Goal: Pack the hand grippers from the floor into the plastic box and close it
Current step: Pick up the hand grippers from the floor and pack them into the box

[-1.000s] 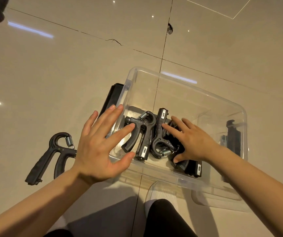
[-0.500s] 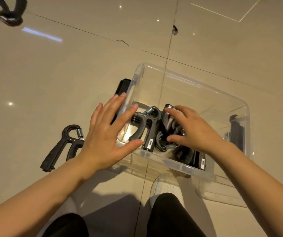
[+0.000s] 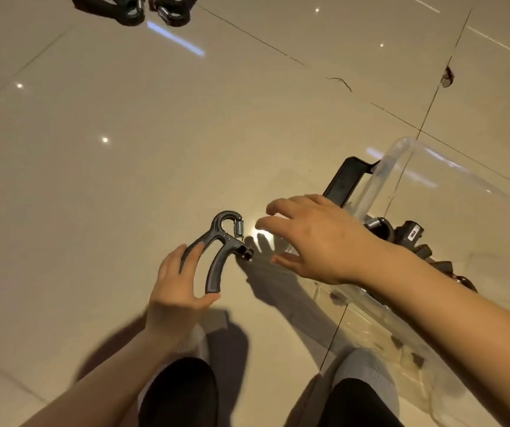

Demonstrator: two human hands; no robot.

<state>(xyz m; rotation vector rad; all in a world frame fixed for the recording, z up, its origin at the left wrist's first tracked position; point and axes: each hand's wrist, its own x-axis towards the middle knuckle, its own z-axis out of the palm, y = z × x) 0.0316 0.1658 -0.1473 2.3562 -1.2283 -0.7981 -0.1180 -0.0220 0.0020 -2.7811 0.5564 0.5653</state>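
Two knees in dark trousers sit at the bottom edge, with pale shoes on the glossy tiled floor (image 3: 124,180). Just beyond them the left hand (image 3: 175,288) grasps a black gripper (image 3: 216,251): thumb and fingers curl round its two handles, with the looped head and metal spring pointing away from the person. Whether it rests on the tile or is slightly lifted cannot be told. To its right the right hand (image 3: 315,238) hovers with fingers spread and relaxed, holding nothing, reaching across toward the gripper's spring end without touching it. Its forearm crosses over the near corner of the clear plastic box (image 3: 432,186), which stands on the floor at right with no lid on. Inside the box, partly hidden by the arm, lie several packed grippers (image 3: 407,235). A black flat part (image 3: 344,183) stands against the box's left side; what it is cannot be told. Far off, at the top edge, two more grippers (image 3: 133,7) lie on the floor, well apart from the box.

The step in hand looks like picking up another gripper for packing. Next it likely needs carrying right, over the rim, and setting beside the others. The far pair would still need fetching, and the closing is not yet done.
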